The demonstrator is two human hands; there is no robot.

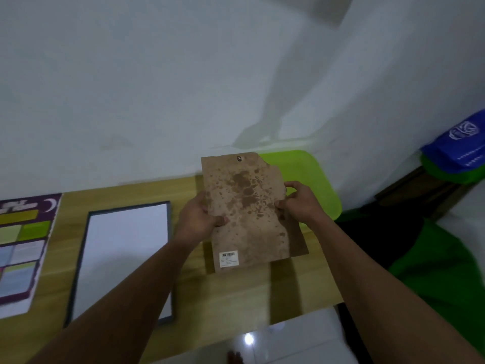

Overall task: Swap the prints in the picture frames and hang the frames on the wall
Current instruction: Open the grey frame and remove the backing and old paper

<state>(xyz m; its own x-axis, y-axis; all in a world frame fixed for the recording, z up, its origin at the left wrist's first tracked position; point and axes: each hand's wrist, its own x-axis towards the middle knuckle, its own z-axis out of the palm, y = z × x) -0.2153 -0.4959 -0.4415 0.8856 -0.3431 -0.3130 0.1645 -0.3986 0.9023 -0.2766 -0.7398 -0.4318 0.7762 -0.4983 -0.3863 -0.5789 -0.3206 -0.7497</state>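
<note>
I hold a stained brown backing board (246,214) upright over the wooden table (236,292). It carries a small metal hanger near its top edge and a barcode sticker at its lower left. My left hand (199,219) grips its left edge and my right hand (299,203) pinches its right edge. A second brown board (298,240) shows just behind it at the lower right. A dark picture frame (123,258) lies flat to the left with a white sheet filling it. A purple and green print (21,248) lies at the table's far left.
A white wall rises right behind the table. A lime green tray (317,187) lies at the table's back right corner. Off to the right are a green seat (435,261) and a blue bag (459,145) on dark furniture. White floor tiles show below the table's front edge.
</note>
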